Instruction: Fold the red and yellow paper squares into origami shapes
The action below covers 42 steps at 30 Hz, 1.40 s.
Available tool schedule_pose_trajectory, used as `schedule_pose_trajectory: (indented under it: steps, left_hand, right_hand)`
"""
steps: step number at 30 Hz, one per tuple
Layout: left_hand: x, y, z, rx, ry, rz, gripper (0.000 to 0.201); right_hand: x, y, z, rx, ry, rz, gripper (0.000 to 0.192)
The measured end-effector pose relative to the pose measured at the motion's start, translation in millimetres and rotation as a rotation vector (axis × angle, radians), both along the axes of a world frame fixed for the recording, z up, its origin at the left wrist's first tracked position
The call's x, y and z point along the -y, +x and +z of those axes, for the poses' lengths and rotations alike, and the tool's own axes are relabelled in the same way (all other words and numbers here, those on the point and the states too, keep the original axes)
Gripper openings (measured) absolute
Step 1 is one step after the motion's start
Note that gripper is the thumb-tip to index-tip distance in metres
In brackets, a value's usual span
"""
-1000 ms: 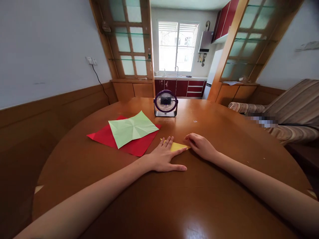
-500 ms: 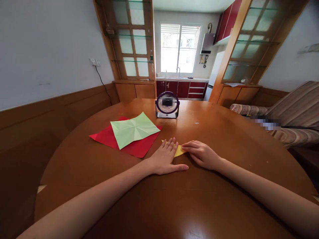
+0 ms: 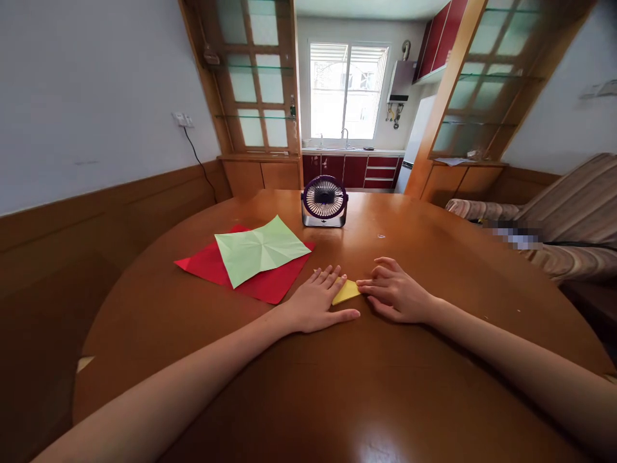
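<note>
On round wooden table (image 3: 337, 399), yellow paper (image 3: 346, 292) under left hand (image 3: 315, 301), kitchen beyond.

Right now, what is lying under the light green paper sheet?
Under the light green paper lies a red paper sheet, showing at its edges on the wooden table. Anything else beneath is covered.

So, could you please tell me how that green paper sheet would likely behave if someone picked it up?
The green paper sheet looks thin and creased, so it would probably flop and weigh very little. It lies loose on the red sheet, so it may slide. The small fan stands close by and might blow it about.
</note>
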State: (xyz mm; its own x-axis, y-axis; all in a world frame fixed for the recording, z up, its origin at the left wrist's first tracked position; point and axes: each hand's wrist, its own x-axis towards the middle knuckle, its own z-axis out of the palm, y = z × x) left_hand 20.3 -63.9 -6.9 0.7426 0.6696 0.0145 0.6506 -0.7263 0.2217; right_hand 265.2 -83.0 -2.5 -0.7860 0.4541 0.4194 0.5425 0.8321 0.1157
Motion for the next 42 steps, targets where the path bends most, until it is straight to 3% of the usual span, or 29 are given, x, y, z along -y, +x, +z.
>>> schedule_pose_trajectory:
  steps: [12,20,33,42]
  left_hand:
    - [0,1,-4.5,-0.001,0.017,-0.003,0.096]
    - [5,8,-4.3,0.017,0.045,0.053,0.098]
    - [-6,-4,-0.1,0.052,-0.009,0.030,0.087]
    - [-13,-13,-1.6,-0.039,0.085,0.047,0.102]
  right_hand:
    - [-3,26,-4.5,-0.049,-0.011,0.055,0.016]
    - [-5,9,-5.6,-0.221,-0.034,0.004,0.019]
    - [-4,12,-12.3,-0.215,-0.132,0.010,0.021]
    - [-4,13,-11.3,-0.224,-0.145,0.004,0.019]
